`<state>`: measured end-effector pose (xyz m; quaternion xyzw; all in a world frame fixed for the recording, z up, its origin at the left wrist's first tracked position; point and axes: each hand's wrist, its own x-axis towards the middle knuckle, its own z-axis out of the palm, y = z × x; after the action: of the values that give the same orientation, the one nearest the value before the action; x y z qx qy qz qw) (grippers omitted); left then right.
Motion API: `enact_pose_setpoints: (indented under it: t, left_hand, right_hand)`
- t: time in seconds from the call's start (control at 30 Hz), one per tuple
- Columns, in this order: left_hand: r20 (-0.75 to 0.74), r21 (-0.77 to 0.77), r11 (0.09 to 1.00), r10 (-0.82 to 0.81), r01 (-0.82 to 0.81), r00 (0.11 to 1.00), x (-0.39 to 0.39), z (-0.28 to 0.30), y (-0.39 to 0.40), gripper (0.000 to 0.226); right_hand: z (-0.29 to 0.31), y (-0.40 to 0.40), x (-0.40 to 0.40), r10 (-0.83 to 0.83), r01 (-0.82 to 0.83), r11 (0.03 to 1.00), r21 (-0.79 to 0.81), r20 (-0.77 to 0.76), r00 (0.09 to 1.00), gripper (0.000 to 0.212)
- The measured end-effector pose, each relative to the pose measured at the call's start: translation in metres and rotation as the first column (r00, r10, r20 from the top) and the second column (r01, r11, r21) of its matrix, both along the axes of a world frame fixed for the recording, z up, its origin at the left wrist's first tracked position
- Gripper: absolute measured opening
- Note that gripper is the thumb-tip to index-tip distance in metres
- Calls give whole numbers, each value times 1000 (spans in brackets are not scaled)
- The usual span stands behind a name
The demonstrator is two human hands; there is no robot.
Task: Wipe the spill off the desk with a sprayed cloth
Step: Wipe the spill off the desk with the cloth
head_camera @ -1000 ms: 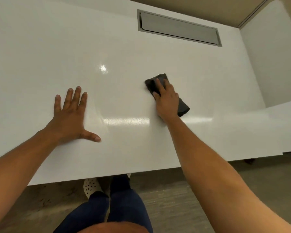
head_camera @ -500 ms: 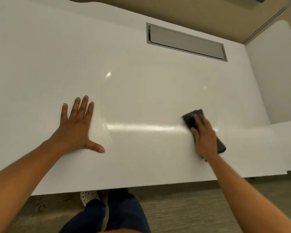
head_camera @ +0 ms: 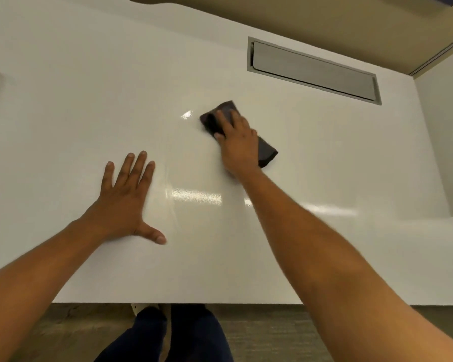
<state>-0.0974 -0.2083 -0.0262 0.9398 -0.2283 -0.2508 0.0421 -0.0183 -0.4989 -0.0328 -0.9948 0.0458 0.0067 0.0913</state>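
A dark grey folded cloth point(head_camera: 216, 118) lies flat on the glossy white desk point(head_camera: 89, 100), near its middle. My right hand point(head_camera: 238, 142) presses down on the cloth, fingers spread over it; the cloth's ends stick out ahead of the fingertips and behind the wrist. My left hand point(head_camera: 127, 202) rests flat on the desk to the left and nearer to me, fingers apart, holding nothing. Faint curved wet streaks point(head_camera: 169, 184) shine on the surface between the two hands. No distinct spill shows.
A long grey metal cable hatch point(head_camera: 314, 70) is set into the desk at the back right. A white side panel point(head_camera: 445, 142) rises along the right. The desk's front edge point(head_camera: 220, 303) runs above my legs and the wood-look floor.
My right hand slid the cloth from the middle out to the right and nearer, then back up and left toward the middle. The left hand stayed planted.
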Motion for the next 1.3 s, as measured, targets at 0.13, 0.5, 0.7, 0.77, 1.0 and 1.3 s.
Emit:
enact_pose_setpoints:
  t: [0.13,0.5,0.7,0.77,1.0,1.3]
  left_hand:
    - [3,-12,1000,-1,1,1000,1,0,1,181]
    - [3,-16,1000,-12,12,1000,-2,3,2,178]
    - [9,-23,1000,-11,11,1000,-2,2,3,179]
    - [-3,-17,1000,-14,14,1000,-1,2,3,179]
    - [-2,-17,1000,-15,15,1000,-1,1,2,180]
    - [7,-13,1000,-21,21,1000,0,0,2,181]
  right_hand:
    - [-8,59,-70,189,-189,980,59,18,982,56]
    - [-1,-113,-2,-371,371,928,-26,14,929,59]
    - [-10,41,-95,-79,78,997,16,46,996,57]
    - [-10,70,-151,-26,22,998,51,72,997,58]
    - [-6,-79,-176,-242,243,970,-9,53,969,56]
    - [-7,-76,-185,-481,481,877,4,33,876,56]
